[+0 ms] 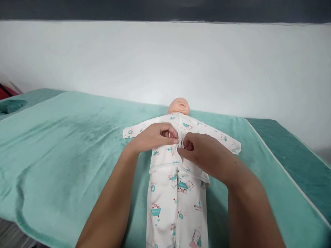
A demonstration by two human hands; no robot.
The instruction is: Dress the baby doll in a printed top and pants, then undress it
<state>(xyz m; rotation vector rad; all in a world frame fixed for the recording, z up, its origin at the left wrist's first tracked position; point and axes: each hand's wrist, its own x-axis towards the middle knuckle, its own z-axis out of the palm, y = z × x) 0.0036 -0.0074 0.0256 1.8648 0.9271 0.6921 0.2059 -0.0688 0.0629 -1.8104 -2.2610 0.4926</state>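
A baby doll [179,106] lies on its back, its head toward the wall. It wears a white printed jacket [165,156] and matching trousers [161,206], and both sleeves are spread out sideways. At the jacket's front opening, my left hand [162,134] pinches the fabric edge between thumb and fingers. Close beside it, my right hand [196,146] has its fingers closed on the other side of the same opening. A small dark round snap [181,143] shows between my fingertips. Below my hands the lower front edges of the jacket part slightly.
A light green plush blanket [64,155] covers the surface under the doll, with a darker green cover [289,141] at the right. The white wall [165,62] rises just behind the doll's head. Something red [5,92] shows at the far left.
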